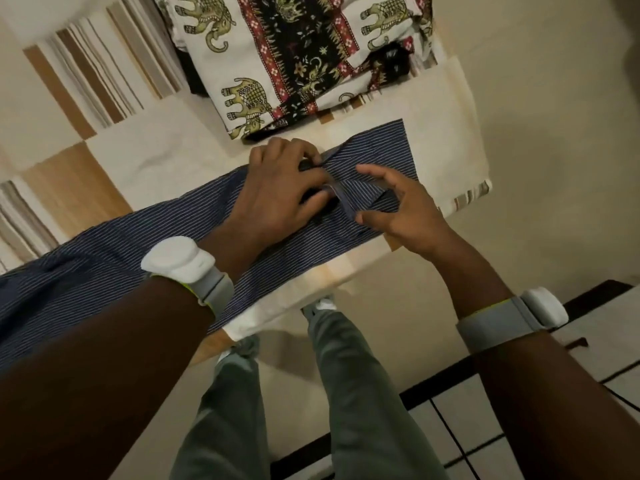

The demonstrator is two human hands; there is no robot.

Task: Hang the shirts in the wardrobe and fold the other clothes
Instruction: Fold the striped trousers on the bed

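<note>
Both hands work at the collar end of a navy-blue pinstriped cotton shirt (145, 251) spread lengthwise across a bed covered in a cream, tan and brown striped patchwork bedspread (104, 161). Left hand (277, 192): palm down on the cloth, fingers curled and pinching a fold of the shirt near its collar, thumb tip against the fabric. Right hand (398, 206): just beside the left, thumb and forefinger pinching the edge of the collar band, remaining fingers spread and lifted off the cloth. Each forearm carries a grey strap with a white plastic sensor unit, one on the left wrist (187, 268), one on the right wrist (516, 313). Shirt position: collar end near the bed's right corner, body running along the near edge toward the left edge, where it passes under the left forearm. Second item: a pile of white cotton garments printed with olive elephants and a black-and-red floral band (294, 64), lying at the far side of the bed, just beyond the shirt's collar end, apart from it. Below the bed's near edge: the person's legs in grey-green trousers (346, 393) standing on a beige floor (554, 116). Lower right: white tiles with dark lines (450, 427); what they belong to cannot be told.
</note>
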